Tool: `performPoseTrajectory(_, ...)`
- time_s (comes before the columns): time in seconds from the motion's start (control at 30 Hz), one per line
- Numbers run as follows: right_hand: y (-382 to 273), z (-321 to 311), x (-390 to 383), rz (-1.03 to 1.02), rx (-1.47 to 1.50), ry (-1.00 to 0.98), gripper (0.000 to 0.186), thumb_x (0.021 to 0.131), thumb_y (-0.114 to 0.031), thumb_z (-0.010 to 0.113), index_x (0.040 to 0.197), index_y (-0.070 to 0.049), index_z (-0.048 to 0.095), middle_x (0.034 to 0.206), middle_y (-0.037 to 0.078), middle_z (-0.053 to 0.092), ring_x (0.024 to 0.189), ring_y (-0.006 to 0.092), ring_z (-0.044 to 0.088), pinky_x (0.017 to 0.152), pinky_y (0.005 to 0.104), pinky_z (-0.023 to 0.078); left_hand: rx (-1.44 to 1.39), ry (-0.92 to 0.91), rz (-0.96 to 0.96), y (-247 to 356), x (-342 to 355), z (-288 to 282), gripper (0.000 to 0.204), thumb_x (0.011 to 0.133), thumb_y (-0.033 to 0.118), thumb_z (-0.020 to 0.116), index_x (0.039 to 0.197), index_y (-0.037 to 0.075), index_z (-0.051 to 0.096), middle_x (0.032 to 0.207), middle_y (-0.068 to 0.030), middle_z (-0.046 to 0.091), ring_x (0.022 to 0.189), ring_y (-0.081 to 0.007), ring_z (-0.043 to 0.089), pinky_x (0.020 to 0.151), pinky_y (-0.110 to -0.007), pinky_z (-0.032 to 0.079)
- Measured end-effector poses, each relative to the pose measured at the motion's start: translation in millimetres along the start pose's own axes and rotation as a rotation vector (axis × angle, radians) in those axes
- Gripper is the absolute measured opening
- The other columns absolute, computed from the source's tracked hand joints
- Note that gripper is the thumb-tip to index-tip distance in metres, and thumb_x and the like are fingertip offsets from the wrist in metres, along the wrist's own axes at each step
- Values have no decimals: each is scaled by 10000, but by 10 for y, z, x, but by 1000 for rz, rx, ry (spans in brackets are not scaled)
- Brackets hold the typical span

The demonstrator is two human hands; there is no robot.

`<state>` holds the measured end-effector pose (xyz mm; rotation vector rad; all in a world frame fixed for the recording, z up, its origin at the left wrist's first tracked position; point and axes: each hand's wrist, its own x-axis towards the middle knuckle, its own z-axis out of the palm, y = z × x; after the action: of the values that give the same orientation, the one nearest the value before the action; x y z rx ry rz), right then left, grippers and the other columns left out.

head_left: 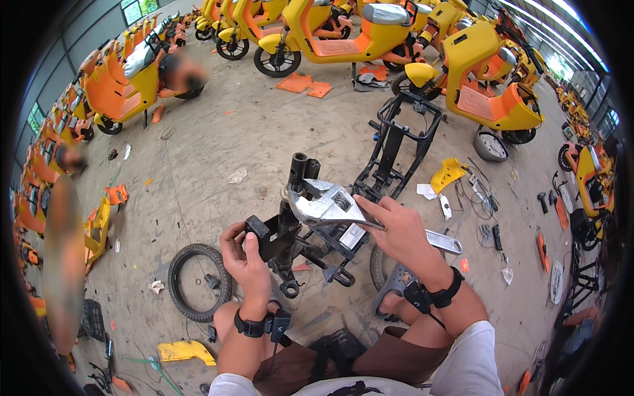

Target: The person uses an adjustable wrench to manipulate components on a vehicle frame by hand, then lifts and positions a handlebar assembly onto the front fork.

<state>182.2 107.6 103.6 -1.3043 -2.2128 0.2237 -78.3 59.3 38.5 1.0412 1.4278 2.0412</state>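
A black scooter frame (395, 158) lies in front of me, its steering tube and front fork (284, 254) standing nearest. My right hand (399, 231) is closed round a large silver adjustable wrench (323, 203), index finger stretched along its head. The wrench's jaws are beside the upper steering tube (299, 168); whether they grip a nut cannot be made out. With fingers and thumb, my left hand (243, 257) grips a black bracket (267, 241) at the left side of the fork. Part of the fork is hidden behind the wrench.
A loose tyre (173, 280) lies left of my feet, with a yellow panel (186, 352) nearer me. To the right are cables (472, 191), a yellow cover (448, 174) and a round grey basin (491, 145). Yellow-orange scooters (330, 46) stand in rows beyond.
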Motion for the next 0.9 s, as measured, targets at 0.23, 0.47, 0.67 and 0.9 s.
performPoseTrajectory(0.23,29,1,-12,-32,7,-6,469,822,-193,708,1281,-168,613,773,86,530,608,288,566,559,389,462,24,7,5,7,4,0,233,917,41,544,1140,-26,527,1096,-103,567,991,-164,538,904,-300,430)
performPoseTrajectory(0.47,54,17,-36,-31,13,-3,487,808,-175,711,1285,-170,610,779,87,544,614,294,568,561,393,467,35,0,-5,38,9,-4,226,927,53,546,1140,-21,526,1088,-97,569,985,-160,538,901,-290,427)
performPoseTrajectory(0.67,56,27,-58,-24,36,-9,524,783,-159,716,1294,-172,601,790,88,554,631,299,576,571,402,474,36,2,17,20,6,-14,189,944,70,552,1121,6,546,1075,-56,586,961,-113,541,842,-243,425)
performPoseTrajectory(0.9,43,15,-26,-24,18,-28,517,754,-125,713,1261,-148,615,809,95,565,664,306,593,592,401,483,65,17,16,19,-8,-1,202,942,65,549,1133,3,539,1079,-62,584,971,-122,542,856,-249,429)
